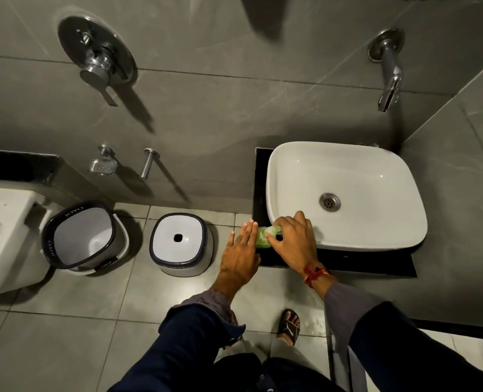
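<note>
- Two hands meet at one green bottle (pixel 262 241). It stands on the black counter (pixel 347 261) at its near left corner, just left of the white basin (pixel 305 171). Whether it touches the basin's rim I cannot tell.
- The left hand (pixel 241 254) has its fingers straight and close together. They lie flat against the bottle's left side, as if to steady it, and clasp nothing.
- The right hand (pixel 292 236) reaches over from the right. Its thumb and forefinger are pinched narrowly on the bottle's pale top, and the other fingers curl loosely over the basin's near rim. Whether that top is a cap or a pump is too small to tell.
- I judge the work to be at an early stage. The bottle is reached and gripped, but it sits on the counter unlifted, and no liquid shows on either hand.
- What is left seems to be working the top, getting the contents out, and probably a wash. The basin looks dry, and no water runs from the wall spout (pixel 390 72) at the far side.
- On the floor to the left stand a white bucket (pixel 50 250) and a low stool (pixel 182 244), well apart from the hands.
</note>
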`<state>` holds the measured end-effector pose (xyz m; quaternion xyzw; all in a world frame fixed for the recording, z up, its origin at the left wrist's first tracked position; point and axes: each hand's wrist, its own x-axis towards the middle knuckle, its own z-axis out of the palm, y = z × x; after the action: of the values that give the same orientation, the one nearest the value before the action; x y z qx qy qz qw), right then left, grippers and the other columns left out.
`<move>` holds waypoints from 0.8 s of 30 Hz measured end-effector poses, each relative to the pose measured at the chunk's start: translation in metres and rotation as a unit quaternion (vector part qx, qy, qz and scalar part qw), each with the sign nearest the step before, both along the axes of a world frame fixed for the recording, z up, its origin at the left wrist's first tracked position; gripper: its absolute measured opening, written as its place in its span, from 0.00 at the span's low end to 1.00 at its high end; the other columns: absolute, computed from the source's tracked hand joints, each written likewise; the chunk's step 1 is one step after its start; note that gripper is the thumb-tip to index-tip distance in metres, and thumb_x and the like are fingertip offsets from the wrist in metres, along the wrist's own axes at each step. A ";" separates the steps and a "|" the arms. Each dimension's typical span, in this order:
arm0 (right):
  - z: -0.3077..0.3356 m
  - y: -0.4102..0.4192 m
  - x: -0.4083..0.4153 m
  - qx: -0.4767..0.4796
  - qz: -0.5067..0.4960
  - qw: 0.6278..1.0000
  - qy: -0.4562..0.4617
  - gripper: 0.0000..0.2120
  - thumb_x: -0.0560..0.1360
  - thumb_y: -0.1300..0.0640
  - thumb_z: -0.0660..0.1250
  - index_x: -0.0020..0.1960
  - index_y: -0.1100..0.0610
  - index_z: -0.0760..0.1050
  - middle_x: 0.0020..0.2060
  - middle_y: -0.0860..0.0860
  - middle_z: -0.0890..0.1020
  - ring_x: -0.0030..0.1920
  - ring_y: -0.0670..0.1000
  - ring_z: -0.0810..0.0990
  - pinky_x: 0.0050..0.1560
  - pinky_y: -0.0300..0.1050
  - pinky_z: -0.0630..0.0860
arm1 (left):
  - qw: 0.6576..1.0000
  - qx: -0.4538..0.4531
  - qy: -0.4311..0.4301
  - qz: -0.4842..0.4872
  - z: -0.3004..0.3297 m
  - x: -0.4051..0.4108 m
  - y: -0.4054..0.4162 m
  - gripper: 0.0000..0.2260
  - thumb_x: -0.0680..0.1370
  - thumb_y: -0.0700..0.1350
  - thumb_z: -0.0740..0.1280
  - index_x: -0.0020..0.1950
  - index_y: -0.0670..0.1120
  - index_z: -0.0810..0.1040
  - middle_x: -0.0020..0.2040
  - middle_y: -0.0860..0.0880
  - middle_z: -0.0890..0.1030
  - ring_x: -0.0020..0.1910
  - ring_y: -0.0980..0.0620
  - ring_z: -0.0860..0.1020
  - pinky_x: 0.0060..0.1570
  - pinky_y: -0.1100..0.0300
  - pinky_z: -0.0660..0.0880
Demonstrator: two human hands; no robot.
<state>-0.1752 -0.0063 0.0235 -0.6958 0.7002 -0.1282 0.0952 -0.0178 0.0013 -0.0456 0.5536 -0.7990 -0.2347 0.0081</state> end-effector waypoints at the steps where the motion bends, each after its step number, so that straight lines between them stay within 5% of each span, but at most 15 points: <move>1: -0.001 -0.003 0.004 0.016 0.008 1.000 0.017 0.12 0.72 0.47 0.69 0.47 0.55 0.79 0.43 0.51 0.85 0.50 0.54 0.73 0.50 0.51 0.72 | 1.000 0.001 0.000 0.000 0.000 0.000 0.000 0.38 0.82 0.47 0.63 0.83 0.45 0.43 0.85 0.45 0.46 0.84 0.46 0.45 0.82 0.44 0.49; 10: -0.005 -0.007 0.020 0.062 0.044 0.990 0.121 0.19 0.70 0.50 0.69 0.58 0.57 0.78 0.51 0.54 0.83 0.53 0.57 0.75 0.51 0.53 0.72 | 1.000 0.009 0.011 0.004 -0.002 0.003 0.001 0.39 0.81 0.47 0.64 0.83 0.45 0.41 0.84 0.46 0.44 0.83 0.47 0.44 0.82 0.44 0.48; 17: -0.005 -0.012 0.014 0.050 0.075 0.985 0.146 0.13 0.72 0.52 0.69 0.53 0.57 0.79 0.51 0.54 0.78 0.52 0.56 0.74 0.50 0.52 0.72 | 1.000 -0.001 0.006 -0.012 -0.003 0.000 0.003 0.40 0.81 0.47 0.64 0.83 0.47 0.40 0.85 0.47 0.43 0.83 0.47 0.43 0.82 0.43 0.47; 24: -0.008 -0.023 0.016 0.045 0.088 0.975 0.198 0.18 0.75 0.44 0.66 0.50 0.59 0.81 0.51 0.54 0.79 0.52 0.56 0.74 0.50 0.51 0.72 | 1.000 0.005 0.011 -0.004 -0.002 0.001 0.003 0.39 0.81 0.44 0.63 0.83 0.46 0.40 0.85 0.48 0.42 0.83 0.47 0.43 0.82 0.42 0.47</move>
<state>-0.1594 -0.0292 0.0151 -0.7615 0.6461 0.0525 -0.0027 -0.0169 0.0047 -0.0476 0.5476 -0.8000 -0.2450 0.0129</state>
